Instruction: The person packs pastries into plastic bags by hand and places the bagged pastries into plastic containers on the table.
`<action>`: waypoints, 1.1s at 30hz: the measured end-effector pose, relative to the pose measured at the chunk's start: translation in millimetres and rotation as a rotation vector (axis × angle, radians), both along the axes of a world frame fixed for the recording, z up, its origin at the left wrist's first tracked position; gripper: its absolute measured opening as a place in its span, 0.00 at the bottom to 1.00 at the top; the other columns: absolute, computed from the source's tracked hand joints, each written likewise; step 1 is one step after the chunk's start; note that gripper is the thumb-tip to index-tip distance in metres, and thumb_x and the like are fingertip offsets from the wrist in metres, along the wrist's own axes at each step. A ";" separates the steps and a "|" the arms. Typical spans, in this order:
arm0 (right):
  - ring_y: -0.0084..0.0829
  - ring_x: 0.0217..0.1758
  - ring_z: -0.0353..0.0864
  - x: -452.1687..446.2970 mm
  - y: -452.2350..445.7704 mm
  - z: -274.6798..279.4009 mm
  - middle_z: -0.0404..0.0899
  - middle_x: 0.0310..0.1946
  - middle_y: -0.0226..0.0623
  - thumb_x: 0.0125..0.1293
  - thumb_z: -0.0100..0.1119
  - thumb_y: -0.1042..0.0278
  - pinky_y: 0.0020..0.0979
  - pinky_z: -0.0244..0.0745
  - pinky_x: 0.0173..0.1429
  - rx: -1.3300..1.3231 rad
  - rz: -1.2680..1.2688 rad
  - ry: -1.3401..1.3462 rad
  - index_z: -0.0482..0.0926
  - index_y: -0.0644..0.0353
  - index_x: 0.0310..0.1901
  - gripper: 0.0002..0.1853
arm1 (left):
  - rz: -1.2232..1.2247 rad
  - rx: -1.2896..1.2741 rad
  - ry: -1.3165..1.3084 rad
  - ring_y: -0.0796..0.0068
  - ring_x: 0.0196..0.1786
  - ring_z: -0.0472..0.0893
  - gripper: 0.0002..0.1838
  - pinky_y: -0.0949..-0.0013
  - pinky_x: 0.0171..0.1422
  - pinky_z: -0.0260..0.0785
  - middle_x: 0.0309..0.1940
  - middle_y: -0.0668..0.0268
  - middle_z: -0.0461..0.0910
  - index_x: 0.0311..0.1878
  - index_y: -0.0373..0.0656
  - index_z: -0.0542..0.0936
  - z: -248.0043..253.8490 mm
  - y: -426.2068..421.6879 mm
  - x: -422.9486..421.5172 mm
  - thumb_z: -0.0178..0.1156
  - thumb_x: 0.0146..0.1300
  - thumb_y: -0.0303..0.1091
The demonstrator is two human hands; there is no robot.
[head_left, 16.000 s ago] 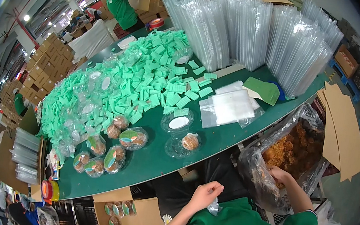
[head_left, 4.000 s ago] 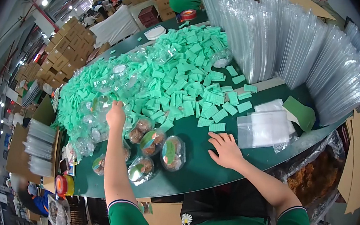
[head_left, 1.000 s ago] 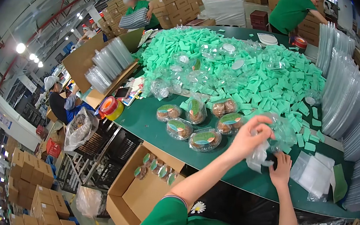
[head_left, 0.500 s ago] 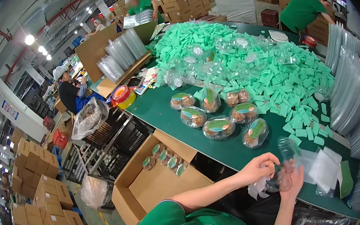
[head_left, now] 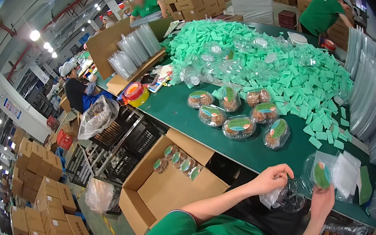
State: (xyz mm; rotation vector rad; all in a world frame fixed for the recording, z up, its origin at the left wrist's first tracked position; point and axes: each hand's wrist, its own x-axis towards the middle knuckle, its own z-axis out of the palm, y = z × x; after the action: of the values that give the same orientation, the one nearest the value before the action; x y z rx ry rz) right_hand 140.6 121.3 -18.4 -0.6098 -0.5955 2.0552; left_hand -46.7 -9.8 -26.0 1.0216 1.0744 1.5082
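Observation:
My left hand (head_left: 274,179) is closed, its fingers curled at the edge of a clear plastic container (head_left: 291,201) above my lap. Beneath those fingers hangs a crumpled white sheet (head_left: 270,199); whether they pinch it too is unclear. To the right, my right hand (head_left: 323,199) is raised with its fingers on a clear plastic lid bearing a green oval label (head_left: 321,175). Beyond my hands on the green table (head_left: 174,111), several clear packs of brown round food lie together, such as this labelled pack (head_left: 239,126).
A heap of green packets (head_left: 261,56) covers the table's far part. Stacked clear plastic trays (head_left: 374,93) and white sheets (head_left: 346,172) are at the right. An open carton (head_left: 172,188) with several packs stands at the left. Co-workers in green are farther back.
My right hand has turned and moved slightly right; a green-labelled lid now shows in it. The left hand stays nearly in place. The whole view has shifted a little.

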 end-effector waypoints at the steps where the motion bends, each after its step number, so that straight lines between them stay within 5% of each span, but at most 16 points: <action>1: 0.24 0.36 0.66 -6.1 -6.1 11.6 0.69 0.33 0.30 0.68 0.45 0.63 0.34 0.66 0.57 -0.041 -0.082 -0.050 0.69 0.62 0.42 0.11 | 0.003 -0.003 0.059 0.86 0.29 0.68 0.09 0.79 0.35 0.61 0.23 0.75 0.67 0.44 0.38 0.71 3.4 -1.8 -1.0 0.47 0.61 0.24; 4: 0.23 0.36 0.64 13.0 8.1 -14.4 0.64 0.30 0.28 0.67 0.46 0.63 0.34 0.60 0.64 0.221 0.125 0.053 0.67 0.61 0.36 0.09 | 0.059 -0.016 0.177 0.86 0.29 0.68 0.08 0.79 0.35 0.62 0.24 0.74 0.68 0.45 0.39 0.71 2.1 -5.3 -0.7 0.47 0.63 0.26; 8: 0.20 0.34 0.61 21.4 15.6 -10.7 0.58 0.29 0.26 0.66 0.46 0.66 0.29 0.61 0.59 0.391 0.209 -0.071 0.65 0.59 0.31 0.08 | 0.116 -0.048 0.120 0.86 0.30 0.69 0.08 0.78 0.37 0.63 0.25 0.73 0.68 0.46 0.39 0.70 2.9 -7.5 -1.3 0.48 0.64 0.27; 12: 0.20 0.38 0.64 17.3 12.0 -4.6 0.61 0.30 0.27 0.67 0.45 0.64 0.28 0.63 0.56 0.312 0.049 -0.095 0.65 0.59 0.32 0.09 | 0.093 0.032 -0.081 0.85 0.33 0.69 0.09 0.78 0.41 0.63 0.26 0.73 0.69 0.46 0.38 0.70 -1.5 -7.9 -3.2 0.51 0.64 0.30; 17: 0.22 0.44 0.69 20.2 10.7 -8.9 0.67 0.36 0.28 0.67 0.46 0.63 0.28 0.64 0.55 0.171 -0.069 -0.014 0.69 0.60 0.37 0.09 | -0.081 0.003 0.059 0.84 0.37 0.71 0.09 0.77 0.45 0.64 0.30 0.72 0.73 0.42 0.38 0.73 -2.5 -12.2 7.4 0.56 0.62 0.30; 20: 0.25 0.49 0.73 39.8 26.1 -36.3 0.73 0.45 0.30 0.66 0.49 0.64 0.30 0.67 0.54 0.138 -0.055 0.027 0.71 0.61 0.49 0.14 | -0.133 0.031 0.118 0.84 0.38 0.71 0.06 0.77 0.46 0.64 0.33 0.72 0.74 0.37 0.39 0.74 -7.4 -13.9 12.2 0.59 0.59 0.30; 23: 0.24 0.43 0.71 38.0 12.9 -17.8 0.72 0.40 0.30 0.67 0.47 0.64 0.30 0.67 0.50 0.022 -0.115 -0.041 0.71 0.61 0.46 0.12 | -0.115 -0.058 -0.009 0.85 0.37 0.70 0.06 0.78 0.44 0.64 0.32 0.74 0.73 0.36 0.40 0.74 -9.5 -11.4 10.2 0.60 0.59 0.31; 32: 0.25 0.42 0.72 52.7 13.6 -20.2 0.73 0.37 0.32 0.66 0.49 0.67 0.29 0.69 0.48 0.415 0.206 -0.068 0.72 0.63 0.45 0.11 | -0.040 -0.076 -0.014 0.87 0.36 0.69 0.05 0.78 0.43 0.63 0.30 0.76 0.73 0.35 0.40 0.75 -3.9 -6.6 -7.2 0.61 0.58 0.28; 33: 0.26 0.44 0.73 47.3 9.6 -16.7 0.73 0.38 0.33 0.66 0.49 0.68 0.30 0.69 0.50 0.292 0.076 -0.125 0.72 0.64 0.44 0.10 | -0.014 -0.063 0.086 0.86 0.36 0.70 0.04 0.78 0.43 0.64 0.31 0.75 0.73 0.35 0.40 0.76 -4.1 -5.3 -8.3 0.61 0.57 0.28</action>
State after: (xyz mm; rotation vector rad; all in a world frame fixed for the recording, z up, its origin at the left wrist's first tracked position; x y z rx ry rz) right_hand 187.9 130.9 -35.1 -0.5511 -0.9851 1.9597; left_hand -55.0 -15.0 -30.1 1.0555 1.1654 1.4219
